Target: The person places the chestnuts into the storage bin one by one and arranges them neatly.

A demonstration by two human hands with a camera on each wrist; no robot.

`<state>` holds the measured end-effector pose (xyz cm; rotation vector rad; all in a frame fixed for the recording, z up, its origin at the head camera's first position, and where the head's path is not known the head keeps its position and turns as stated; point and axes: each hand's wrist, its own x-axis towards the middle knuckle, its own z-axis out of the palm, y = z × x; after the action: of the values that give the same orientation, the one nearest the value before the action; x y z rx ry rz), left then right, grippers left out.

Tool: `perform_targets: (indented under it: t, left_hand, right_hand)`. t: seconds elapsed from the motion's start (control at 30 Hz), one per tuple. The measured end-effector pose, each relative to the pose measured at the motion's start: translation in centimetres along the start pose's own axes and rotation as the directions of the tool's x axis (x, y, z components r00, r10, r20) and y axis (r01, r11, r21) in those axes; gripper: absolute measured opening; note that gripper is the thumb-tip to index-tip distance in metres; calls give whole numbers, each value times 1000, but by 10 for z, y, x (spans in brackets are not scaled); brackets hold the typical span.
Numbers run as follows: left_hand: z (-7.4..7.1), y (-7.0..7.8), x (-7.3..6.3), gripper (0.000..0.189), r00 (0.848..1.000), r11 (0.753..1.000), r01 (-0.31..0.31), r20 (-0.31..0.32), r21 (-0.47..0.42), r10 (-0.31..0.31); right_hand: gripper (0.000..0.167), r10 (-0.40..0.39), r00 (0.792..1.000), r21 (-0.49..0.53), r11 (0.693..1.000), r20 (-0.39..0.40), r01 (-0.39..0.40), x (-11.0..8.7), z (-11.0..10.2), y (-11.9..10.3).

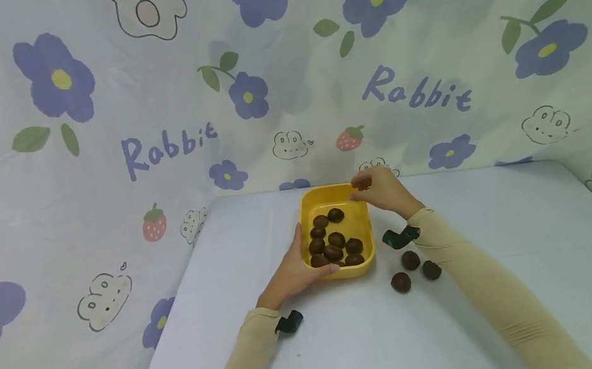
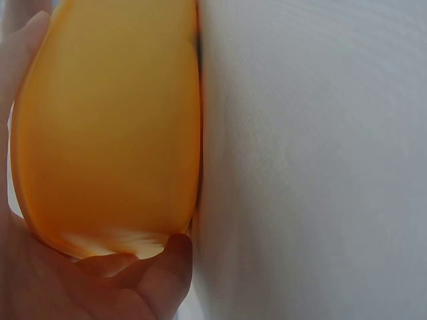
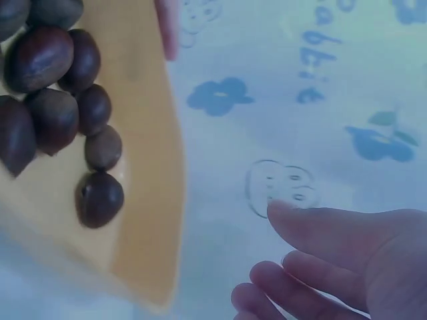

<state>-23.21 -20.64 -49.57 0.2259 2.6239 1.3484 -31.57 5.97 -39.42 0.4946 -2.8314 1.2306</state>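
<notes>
A yellow plastic box (image 1: pixel 361 226) stands on the table in the head view, with several dark brown chestnuts (image 1: pixel 333 253) gathered mostly in its near half. My left hand (image 1: pixel 298 267) grips the box at its near left corner, thumb laid along the near rim. In the left wrist view the fingers curl against the outer wall of the box (image 2: pixel 113 133). My right hand (image 1: pixel 384 191) is at the far right rim, fingers loosely bent. The right wrist view shows nothing between the thumb and fingers of the right hand (image 3: pixel 347 267), beside the box with its chestnuts (image 3: pixel 100 199).
Three loose chestnuts (image 1: pixel 401 282) lie on the white tabletop (image 1: pixel 354 341), right of the box and beside the right forearm. Behind the table hangs a patterned cloth (image 1: pixel 293 89) with flowers and rabbits. Each wrist wears a dark strap (image 1: pixel 289 322).
</notes>
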Motion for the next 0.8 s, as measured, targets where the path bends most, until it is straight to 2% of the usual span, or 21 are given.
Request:
perform_targets:
  t: [0.4, 0.5, 0.6, 0.8]
  left_hand:
    - [0, 1, 0, 140, 1000, 1000, 9, -6, 17, -9]
    - [0, 1, 0, 141, 1000, 1000, 7, -8, 16, -6]
    - [0, 1, 0, 142, 1000, 1000, 12, -13, 21, -12]
    - [1, 0, 0, 142, 1000, 1000, 9, -5, 22, -9]
  right_hand:
    - [41, 52, 997, 28, 998, -54, -51, -62, -50, 30]
    - [42, 63, 996, 27, 998, -60, -61, -78, -56, 41]
    - [43, 36, 997, 44, 999, -75, -32, -95, -61, 54]
    - [42, 19, 996, 69, 998, -91, -12, -126, -60, 81]
